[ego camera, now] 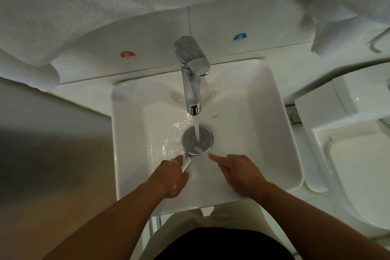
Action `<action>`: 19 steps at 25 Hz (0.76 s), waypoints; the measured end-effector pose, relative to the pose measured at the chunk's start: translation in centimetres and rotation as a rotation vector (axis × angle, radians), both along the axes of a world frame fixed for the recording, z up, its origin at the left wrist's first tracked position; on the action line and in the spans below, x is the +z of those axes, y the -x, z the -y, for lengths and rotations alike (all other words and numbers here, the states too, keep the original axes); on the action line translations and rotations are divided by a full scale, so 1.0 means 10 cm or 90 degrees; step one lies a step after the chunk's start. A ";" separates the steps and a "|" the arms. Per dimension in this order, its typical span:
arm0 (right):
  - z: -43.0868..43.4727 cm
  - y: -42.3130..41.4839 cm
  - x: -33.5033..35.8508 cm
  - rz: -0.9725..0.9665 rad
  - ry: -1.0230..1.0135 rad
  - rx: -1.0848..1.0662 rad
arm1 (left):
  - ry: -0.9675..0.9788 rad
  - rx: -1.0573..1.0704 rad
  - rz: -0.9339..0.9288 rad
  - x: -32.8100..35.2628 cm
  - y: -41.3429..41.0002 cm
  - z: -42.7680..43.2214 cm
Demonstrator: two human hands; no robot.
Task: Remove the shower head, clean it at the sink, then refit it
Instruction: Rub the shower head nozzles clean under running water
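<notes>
The left hand (171,177) is gripping the shower head (197,139) by its handle inside the sink (274,133), directly under the tap (192,74), water running onto it. The right hand (240,173) is hovering beside it, forefinger extended, holding nothing.

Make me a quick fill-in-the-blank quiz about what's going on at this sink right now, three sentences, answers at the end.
1. The shower head is held by its handle in the ____ hand.
2. Water from the tap lands on the shower head's ____ face.
3. The right hand points its index finger toward the shower head without ____ it.

Answers: left; nozzle; touching
</notes>
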State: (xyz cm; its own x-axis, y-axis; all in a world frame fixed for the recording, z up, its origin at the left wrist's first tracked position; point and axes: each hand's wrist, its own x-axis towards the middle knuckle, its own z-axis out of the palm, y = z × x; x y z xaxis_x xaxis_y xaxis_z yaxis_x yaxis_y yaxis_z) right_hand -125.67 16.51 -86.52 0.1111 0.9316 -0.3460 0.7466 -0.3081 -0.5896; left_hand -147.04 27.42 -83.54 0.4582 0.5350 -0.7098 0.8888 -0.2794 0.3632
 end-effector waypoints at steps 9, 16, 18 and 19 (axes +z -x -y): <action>-0.13 -0.02 0.02 -0.061 0.003 -0.068 | 0.018 0.022 0.023 0.00 0.00 -0.01; -0.45 0.03 -0.06 -0.065 0.048 -0.076 | 0.010 0.009 0.006 -0.01 0.02 0.01; -0.53 0.08 -0.05 -0.058 0.047 -0.124 | 0.007 0.016 -0.003 -0.01 0.01 0.02; -0.54 0.10 -0.05 -0.039 0.052 -0.109 | 0.003 0.019 -0.008 -0.01 -0.01 0.03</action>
